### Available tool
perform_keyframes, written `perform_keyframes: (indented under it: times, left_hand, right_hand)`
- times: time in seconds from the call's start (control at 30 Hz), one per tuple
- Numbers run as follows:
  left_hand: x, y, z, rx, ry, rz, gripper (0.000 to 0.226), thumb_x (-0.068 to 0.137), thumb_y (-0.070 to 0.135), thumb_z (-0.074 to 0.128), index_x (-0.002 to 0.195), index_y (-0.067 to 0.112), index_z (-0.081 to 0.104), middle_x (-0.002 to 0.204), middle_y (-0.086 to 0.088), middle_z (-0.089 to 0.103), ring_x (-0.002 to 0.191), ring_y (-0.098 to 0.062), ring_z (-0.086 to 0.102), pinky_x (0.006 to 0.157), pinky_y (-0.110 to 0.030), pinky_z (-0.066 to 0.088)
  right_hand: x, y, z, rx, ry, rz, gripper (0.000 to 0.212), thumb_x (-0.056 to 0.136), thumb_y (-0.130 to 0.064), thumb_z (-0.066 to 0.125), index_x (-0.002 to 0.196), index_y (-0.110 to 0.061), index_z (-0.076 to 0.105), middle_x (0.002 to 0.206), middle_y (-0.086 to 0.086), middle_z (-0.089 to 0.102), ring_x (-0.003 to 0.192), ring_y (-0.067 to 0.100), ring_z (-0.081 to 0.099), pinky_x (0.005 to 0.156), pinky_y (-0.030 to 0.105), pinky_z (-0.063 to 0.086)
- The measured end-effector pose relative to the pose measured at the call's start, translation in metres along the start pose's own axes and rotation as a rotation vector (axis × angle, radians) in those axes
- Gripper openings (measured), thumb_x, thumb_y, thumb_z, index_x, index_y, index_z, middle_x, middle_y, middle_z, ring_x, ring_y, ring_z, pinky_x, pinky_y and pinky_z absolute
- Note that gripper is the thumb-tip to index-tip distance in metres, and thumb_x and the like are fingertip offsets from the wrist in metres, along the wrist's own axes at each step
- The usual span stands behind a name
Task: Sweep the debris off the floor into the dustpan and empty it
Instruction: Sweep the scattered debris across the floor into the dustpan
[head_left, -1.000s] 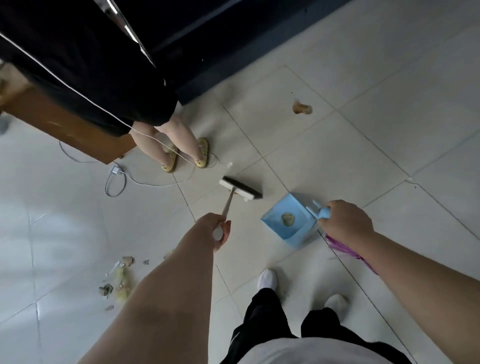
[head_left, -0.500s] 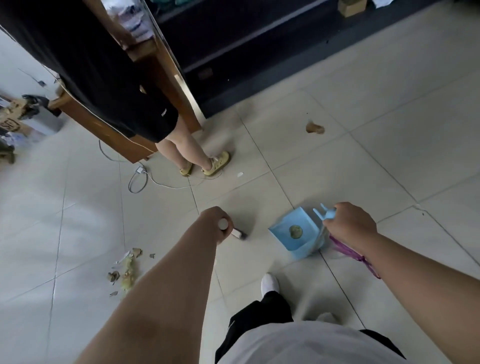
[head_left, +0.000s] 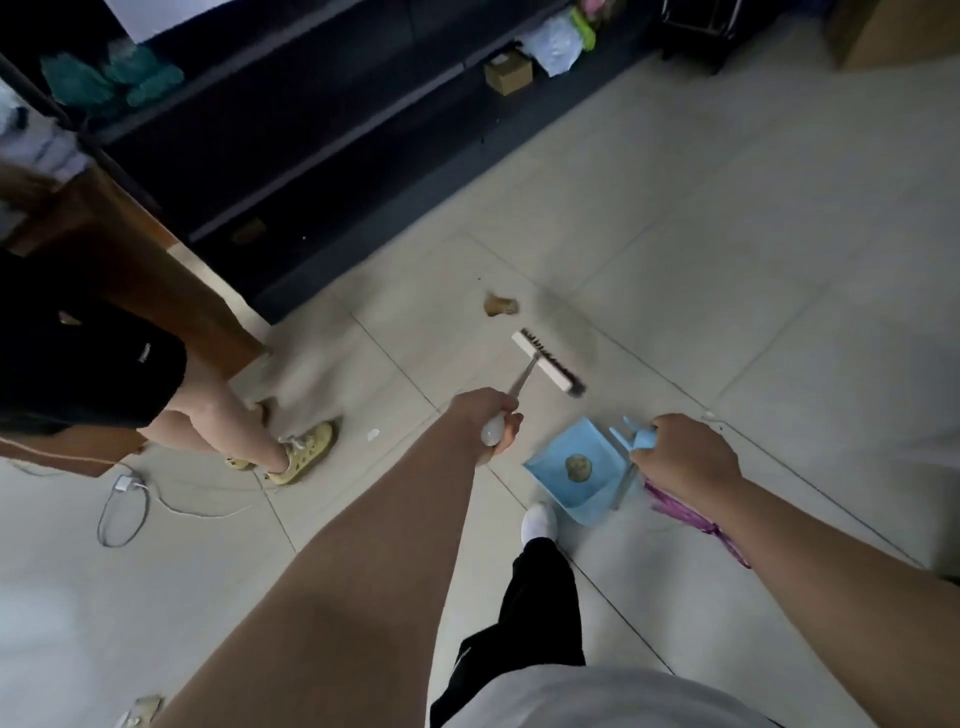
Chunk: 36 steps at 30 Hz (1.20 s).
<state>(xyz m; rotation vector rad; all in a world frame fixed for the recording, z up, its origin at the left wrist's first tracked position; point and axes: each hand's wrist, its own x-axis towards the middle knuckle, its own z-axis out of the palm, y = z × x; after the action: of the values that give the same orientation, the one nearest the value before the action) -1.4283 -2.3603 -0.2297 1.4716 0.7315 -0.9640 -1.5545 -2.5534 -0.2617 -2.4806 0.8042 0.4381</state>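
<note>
Pale floor tiles (head_left: 727, 312) run up to a dark shelf unit (head_left: 311, 130) at the back. Our left hand (head_left: 485, 421) is clenched round the broom's white grip, and the broom head (head_left: 548, 364) sits out ahead of it. Blur keeps us from telling whether the bristles touch the floor. Just beyond the head lies a brown scrap (head_left: 500, 305), apart from it and not far from the shelf base.

Our right hand (head_left: 685, 460) grasps the handle of the blue dustpan (head_left: 550, 457), which already carries one round scrap (head_left: 577, 466). We cannot tell whether its lip rests on the tiles.

We judge the collecting to be partly done. Several things could go wrong from here:

- A stroke pushed away from us could flick the brown scrap under the shelf.
- The pan stands well short of that scrap, so a long drag could scatter it.
- Tilting the pan as we carry it could tip out the round scrap.
- A white fleck (head_left: 373, 434) lies near another person's sandals (head_left: 306, 452), and a cable (head_left: 122, 512) loops beyond them. A wide swing there could catch either.
- More bits (head_left: 140, 709) at the lower left edge could be overlooked.
</note>
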Motion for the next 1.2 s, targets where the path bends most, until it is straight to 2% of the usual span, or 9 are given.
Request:
perform_keyframes:
  times: [0.17, 0.33, 0.47, 0.6, 0.67, 0.73, 0.8, 0.93, 1.2]
  left_hand:
    - [0.065, 0.083, 0.047, 0.175, -0.092, -0.018, 0.015, 0.093, 0.005, 0.054, 0.079, 0.004, 0.053, 0.071, -0.011, 0.055, 0.027, -0.008, 0.042, 0.032, -0.01, 0.038]
    - [0.123, 0.161, 0.08, 0.299, -0.117, -0.024, 0.016, 0.095, 0.005, 0.054, 0.079, 0.004, 0.054, 0.07, -0.01, 0.055, 0.031, -0.008, 0.045, 0.034, -0.01, 0.039]
    - [0.167, 0.21, 0.092, 0.316, -0.092, -0.027, 0.014, 0.095, 0.003, 0.052, 0.082, 0.005, 0.051, 0.072, -0.011, 0.054, 0.027, -0.009, 0.046, 0.033, -0.009, 0.038]
    - [0.212, 0.252, 0.09, 0.243, -0.037, -0.058, 0.02, 0.098, 0.005, 0.049, 0.078, 0.007, 0.05, 0.076, -0.006, 0.053, 0.045, -0.009, 0.048, 0.031, -0.007, 0.036]
    - [0.231, 0.272, 0.087, 0.23, -0.011, -0.051, 0.015, 0.099, 0.007, 0.049, 0.085, 0.008, 0.051, 0.076, -0.005, 0.052, 0.035, -0.008, 0.049, 0.029, -0.007, 0.035]
    - [0.244, 0.29, 0.083, 0.192, 0.009, -0.056, 0.005, 0.099, 0.008, 0.049, 0.101, 0.012, 0.051, 0.075, -0.004, 0.052, 0.038, -0.008, 0.048, 0.028, -0.008, 0.034]
    - [0.257, 0.301, 0.08, 0.133, 0.011, -0.075, 0.007, 0.1, 0.009, 0.049, 0.104, 0.013, 0.052, 0.074, -0.004, 0.052, 0.039, -0.007, 0.048, 0.028, -0.008, 0.035]
    - [0.266, 0.3, 0.07, -0.037, 0.018, -0.147, 0.011, 0.097, 0.012, 0.052, 0.088, 0.007, 0.055, 0.069, -0.005, 0.054, 0.022, -0.01, 0.044, 0.029, -0.011, 0.039]
    - [0.23, 0.247, 0.026, -0.297, 0.082, -0.209, 0.008, 0.095, 0.012, 0.054, 0.102, 0.008, 0.053, 0.069, -0.006, 0.056, 0.024, -0.011, 0.043, 0.029, -0.012, 0.039]
  right_hand:
    - [0.072, -0.022, -0.026, -0.006, 0.006, 0.099, 0.016, 0.084, -0.028, 0.06, 0.094, -0.018, 0.065, 0.088, 0.001, 0.067, 0.076, 0.022, 0.056, 0.062, 0.027, 0.04]
    - [0.131, -0.048, -0.052, 0.054, 0.005, 0.179, 0.008, 0.089, -0.026, 0.059, 0.095, -0.023, 0.063, 0.061, -0.013, 0.051, 0.047, -0.001, 0.044, 0.041, 0.016, 0.027]
    - [0.164, -0.062, -0.065, 0.034, 0.006, 0.203, 0.01, 0.089, -0.027, 0.058, 0.096, -0.024, 0.065, 0.069, -0.009, 0.06, 0.05, 0.003, 0.049, 0.044, 0.016, 0.03]
    - [0.19, -0.073, -0.072, 0.008, -0.018, 0.223, 0.005, 0.092, -0.027, 0.057, 0.093, -0.029, 0.061, 0.065, -0.016, 0.05, 0.048, -0.003, 0.044, 0.04, 0.011, 0.025]
    - [0.201, -0.077, -0.076, 0.02, -0.022, 0.229, 0.007, 0.093, -0.027, 0.057, 0.089, -0.033, 0.056, 0.064, -0.018, 0.049, 0.047, -0.004, 0.043, 0.037, 0.009, 0.023]
    - [0.213, -0.08, -0.08, 0.043, -0.026, 0.238, 0.009, 0.093, -0.027, 0.058, 0.088, -0.034, 0.056, 0.063, -0.018, 0.05, 0.046, -0.004, 0.044, 0.035, 0.009, 0.024]
    - [0.226, -0.083, -0.082, 0.044, -0.028, 0.227, 0.007, 0.091, -0.027, 0.059, 0.092, -0.033, 0.061, 0.061, -0.018, 0.05, 0.047, -0.004, 0.045, 0.041, 0.011, 0.026]
    - [0.242, -0.098, -0.078, 0.019, -0.028, 0.176, 0.005, 0.091, -0.027, 0.059, 0.092, -0.032, 0.059, 0.061, -0.017, 0.046, 0.046, -0.005, 0.04, 0.04, 0.011, 0.023]
    - [0.242, -0.105, -0.078, -0.041, -0.077, 0.055, 0.008, 0.092, -0.027, 0.057, 0.097, -0.026, 0.063, 0.061, -0.014, 0.047, 0.047, -0.002, 0.041, 0.04, 0.014, 0.024]
